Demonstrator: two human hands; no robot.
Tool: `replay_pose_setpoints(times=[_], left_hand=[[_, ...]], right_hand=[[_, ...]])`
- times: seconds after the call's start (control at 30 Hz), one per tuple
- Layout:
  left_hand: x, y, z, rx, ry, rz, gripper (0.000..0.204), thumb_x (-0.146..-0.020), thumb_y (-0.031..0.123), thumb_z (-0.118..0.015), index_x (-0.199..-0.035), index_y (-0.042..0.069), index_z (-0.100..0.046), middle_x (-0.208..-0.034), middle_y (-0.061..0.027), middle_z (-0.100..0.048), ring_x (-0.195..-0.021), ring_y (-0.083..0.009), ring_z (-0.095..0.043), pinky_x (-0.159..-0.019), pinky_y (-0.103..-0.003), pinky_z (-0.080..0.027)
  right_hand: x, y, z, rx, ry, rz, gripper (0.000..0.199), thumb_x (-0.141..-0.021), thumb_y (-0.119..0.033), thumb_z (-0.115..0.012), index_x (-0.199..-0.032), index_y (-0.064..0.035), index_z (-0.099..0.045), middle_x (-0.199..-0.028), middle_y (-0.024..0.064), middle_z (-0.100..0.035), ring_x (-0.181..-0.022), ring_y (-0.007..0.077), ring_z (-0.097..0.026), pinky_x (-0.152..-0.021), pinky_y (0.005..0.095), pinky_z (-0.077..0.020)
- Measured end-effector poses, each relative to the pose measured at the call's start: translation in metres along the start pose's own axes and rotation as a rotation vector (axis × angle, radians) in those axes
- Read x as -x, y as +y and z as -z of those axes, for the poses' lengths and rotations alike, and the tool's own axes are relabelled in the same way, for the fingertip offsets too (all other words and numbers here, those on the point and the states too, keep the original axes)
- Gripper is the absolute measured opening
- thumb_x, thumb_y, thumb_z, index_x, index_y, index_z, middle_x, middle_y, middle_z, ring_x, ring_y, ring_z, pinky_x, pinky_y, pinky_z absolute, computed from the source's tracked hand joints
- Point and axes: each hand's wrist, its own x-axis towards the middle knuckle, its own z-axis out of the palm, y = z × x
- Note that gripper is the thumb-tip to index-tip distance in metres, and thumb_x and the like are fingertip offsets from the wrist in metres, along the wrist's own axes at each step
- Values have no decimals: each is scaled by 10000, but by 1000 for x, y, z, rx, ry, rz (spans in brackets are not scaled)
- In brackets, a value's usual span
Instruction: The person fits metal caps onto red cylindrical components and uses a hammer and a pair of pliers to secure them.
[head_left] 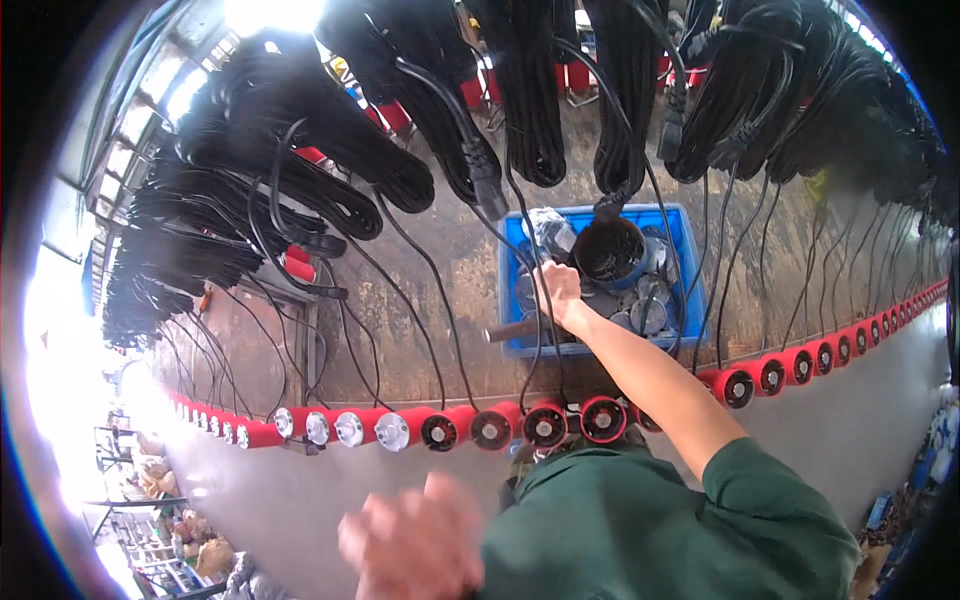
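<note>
Fingers (546, 283) of right hand (558, 292) curled at left inside blue bin (690, 265), grip unclear; bin likely placed for easy reach. Left hand (415, 540) nearer wearer than bin, blurred, finger state untellable.

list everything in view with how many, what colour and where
cable bundles: many, black, hanging across the top
cylinders: dozens, red, row along near table edge, more behind
table: one, brown, centre
box: one, blue, on table
pot: one, dark inside, in box
discs: several, greyish, in box
plastic bag: one, clear, box's far left corner
rod: one, brown, box's near left corner
floor: one, grey, below table
shirt: one, green, bottom
right hand: one, bare, over box's left side
left hand: one, bare, blurred, bottom
</note>
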Motion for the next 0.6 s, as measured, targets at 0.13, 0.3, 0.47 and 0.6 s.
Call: replay_pose_setpoints(times=[0.13,0.3,0.47,0.6], left_hand=[[-9,-55,119,-625,26,277,197,-1020,36,-461,-881,12,-597,-810,-73,-577,-775,-230,-582,-801,-374,-503],[2,-118,182,-482,143,762,324,-1124,294,-515,-1256,2,-564,-1102,-138,-668,-1008,-245,-691,-892,-404,-573],[-2,-213,202,-246,203,996,517,-1123,437,-520,-1444,43,-428,-1375,-216,-524,-1090,-363,-685,-928,-512,-595],[4,-241,196,-495,390,904,553,-1092,492,-566,-1389,44,-440,-1291,-200,-528,-1073,-365,-685,-880,-535,-609]], right_hand=[[22,16,35,-30,306,53,171,-875,-213,-738,-793,-63,-726,-826,122,-717,-735,338,-754,-634,451,-599],[75,29,124,-206,288,46,188,-881,-229,-742,-818,-52,-729,-850,131,-701,-761,386,-713,-672,491,-572],[119,27,157,-98,143,-55,189,-865,-237,-749,-830,-51,-746,-835,134,-708,-771,383,-720,-689,492,-573],[132,39,173,-56,213,-142,185,-844,-229,-763,-824,-47,-745,-860,146,-723,-781,388,-722,-687,490,-572]])
